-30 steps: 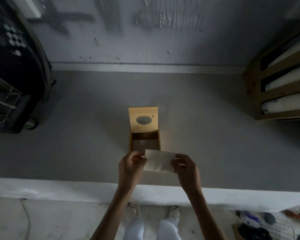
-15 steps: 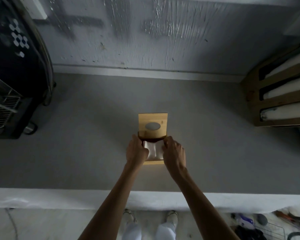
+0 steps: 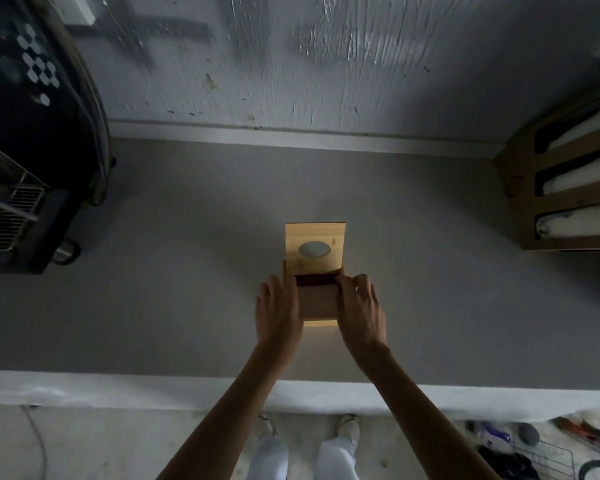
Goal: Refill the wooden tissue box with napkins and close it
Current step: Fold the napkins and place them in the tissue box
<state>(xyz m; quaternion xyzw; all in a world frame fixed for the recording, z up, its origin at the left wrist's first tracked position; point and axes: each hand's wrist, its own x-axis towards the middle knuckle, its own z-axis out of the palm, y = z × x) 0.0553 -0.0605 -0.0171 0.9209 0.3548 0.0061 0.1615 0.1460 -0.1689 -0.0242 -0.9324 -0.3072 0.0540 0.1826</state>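
Both hands bracket the small light-wood tissue box (image 3: 319, 306) at centre frame: the left hand (image 3: 278, 308) lies flat along its left wall, the right hand (image 3: 361, 306) along its right wall, fingers loose and spread, each grip resting against the wood rather than clamped on anything. Smooth pale wood, square-edged; its hinged lid (image 3: 315, 247) stands upright behind, with an oval cut-out in the middle. Inside, a dull flat surface fills the near part, with a dark gap at the back; whether that's the napkin, hard to tell in this dim light. Half a second ago a white napkin bulged between the fingers at the opening; now nothing white shows, and the hands have slid outward to the sides. Grey matte tabletop (image 3: 153, 271) underneath, rough cracked plaster wall (image 3: 326, 64) across the top of frame. Both forearms reach up from the bottom, converging, palms down, wrists straight.
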